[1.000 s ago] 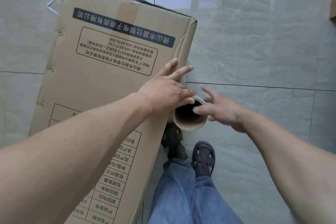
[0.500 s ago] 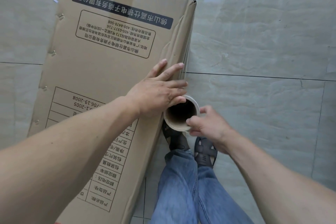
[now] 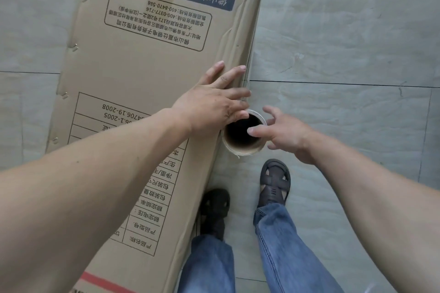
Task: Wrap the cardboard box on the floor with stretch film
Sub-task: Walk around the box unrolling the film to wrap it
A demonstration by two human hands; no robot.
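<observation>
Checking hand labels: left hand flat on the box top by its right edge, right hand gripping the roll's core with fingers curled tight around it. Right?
Not quite. In the head view the right hand is spread open at the stretch film roll, with only its thumb tip over the core's rim, not curled around it. The left hand lies flat on the cardboard box, as you said.

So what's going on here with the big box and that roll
A person is standing over a large cardboard box on the tiled floor, partway through wrapping it with stretch film. The left hand rests flat on the box near its right edge. The film roll stands upright against that side, seen end-on. The right hand has open fingers at the roll's rim, thumb over the core opening, not clearly gripping it.
</observation>
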